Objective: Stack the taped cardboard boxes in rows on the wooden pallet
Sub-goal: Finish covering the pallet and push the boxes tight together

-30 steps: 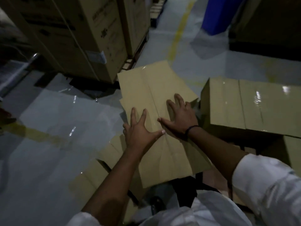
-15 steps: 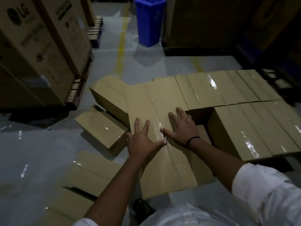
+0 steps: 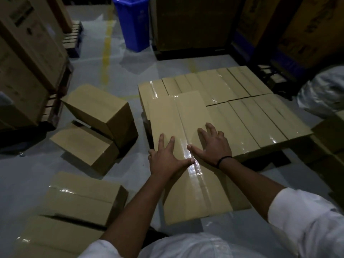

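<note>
A long taped cardboard box (image 3: 186,127) lies in front of me, its far end level with the row of taped boxes (image 3: 242,108) stacked on the pallet, whose wood is hidden beneath them. My left hand (image 3: 167,157) lies flat on the box's top left of the shiny tape seam, fingers spread. My right hand (image 3: 212,144), with a black wristband, presses flat on the right side of the seam. Neither hand grips an edge. Several more taped boxes (image 3: 96,112) lie loose on the floor to the left.
A blue bin (image 3: 133,25) stands at the back centre. Tall printed cartons (image 3: 28,62) on pallets rise at left, dark stacks at the back right. A plastic-wrapped bundle (image 3: 323,94) sits at right. Two boxes (image 3: 80,200) lie near my left leg.
The view has swung to the right and the box under my palms has slid up to the stacked row, closing the gap there. Both hands stay flat on its top.
</note>
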Demonstrator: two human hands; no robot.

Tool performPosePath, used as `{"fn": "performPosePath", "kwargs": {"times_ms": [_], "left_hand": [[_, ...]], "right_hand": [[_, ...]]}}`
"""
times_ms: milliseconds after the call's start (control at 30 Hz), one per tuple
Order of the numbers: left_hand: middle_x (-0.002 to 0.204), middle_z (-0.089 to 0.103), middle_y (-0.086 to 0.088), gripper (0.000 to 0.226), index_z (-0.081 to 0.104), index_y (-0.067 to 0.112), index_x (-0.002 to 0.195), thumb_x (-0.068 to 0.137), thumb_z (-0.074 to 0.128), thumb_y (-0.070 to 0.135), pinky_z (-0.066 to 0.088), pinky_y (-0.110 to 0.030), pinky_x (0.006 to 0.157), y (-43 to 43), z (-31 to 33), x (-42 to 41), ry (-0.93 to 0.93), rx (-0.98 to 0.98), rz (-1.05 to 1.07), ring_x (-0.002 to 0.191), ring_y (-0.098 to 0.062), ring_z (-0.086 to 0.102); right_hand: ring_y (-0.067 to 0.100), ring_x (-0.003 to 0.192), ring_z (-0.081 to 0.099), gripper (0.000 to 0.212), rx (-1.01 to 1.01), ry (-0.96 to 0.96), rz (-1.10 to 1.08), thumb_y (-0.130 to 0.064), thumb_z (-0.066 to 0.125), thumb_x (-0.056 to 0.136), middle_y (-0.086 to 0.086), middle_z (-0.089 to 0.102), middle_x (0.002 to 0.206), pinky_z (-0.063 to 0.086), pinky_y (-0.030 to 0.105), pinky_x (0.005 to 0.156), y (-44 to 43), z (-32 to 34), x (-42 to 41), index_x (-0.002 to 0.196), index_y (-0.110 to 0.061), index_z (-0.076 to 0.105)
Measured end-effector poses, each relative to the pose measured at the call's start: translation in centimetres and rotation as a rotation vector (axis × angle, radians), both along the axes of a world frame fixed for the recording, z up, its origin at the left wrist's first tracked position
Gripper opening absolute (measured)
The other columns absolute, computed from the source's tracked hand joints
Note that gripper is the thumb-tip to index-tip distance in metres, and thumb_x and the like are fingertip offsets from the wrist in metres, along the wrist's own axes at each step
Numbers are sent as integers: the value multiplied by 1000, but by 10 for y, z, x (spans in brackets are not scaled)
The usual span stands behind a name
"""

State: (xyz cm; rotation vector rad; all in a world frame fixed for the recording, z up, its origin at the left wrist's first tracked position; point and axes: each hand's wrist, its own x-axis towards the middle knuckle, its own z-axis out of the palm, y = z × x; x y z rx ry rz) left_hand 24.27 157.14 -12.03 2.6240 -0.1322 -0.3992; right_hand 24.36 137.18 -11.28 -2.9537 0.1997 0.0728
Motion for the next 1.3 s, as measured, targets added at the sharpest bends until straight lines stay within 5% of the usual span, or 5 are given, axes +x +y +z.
{"fn": "performPosePath", "kwargs": {"times_ms": [333, 867, 1300], "left_hand": [[171, -9, 8, 122, 12, 41, 162, 62, 55, 97, 23, -65, 118, -85, 4, -17, 21, 60, -76, 151, -50, 10], [171, -10, 5, 123, 12, 40, 162, 62, 51, 99, 19, -62, 120, -142, -41, 97, 25, 89, -104, 153, -46, 6], [162, -36, -15, 125, 0, 47, 160, 60, 58, 96, 20, -58, 120, -193, -132, 174, 115, 170, -25, 153, -48, -4]], "right_hand": [[37, 135, 37, 91, 45, 13, -67, -88, 41, 79, 1, 13, 166, 43, 47, 103, -87, -11, -27, 151, -34, 33], [36, 135, 38, 87, 72, 64, -101, -86, 41, 80, 2, 13, 165, 43, 47, 103, -143, -49, 81, 150, -34, 34], [36, 139, 34, 83, 237, 132, -142, -82, 52, 77, 1, 11, 165, 36, 50, 111, -185, -154, 167, 145, -37, 39]]}}
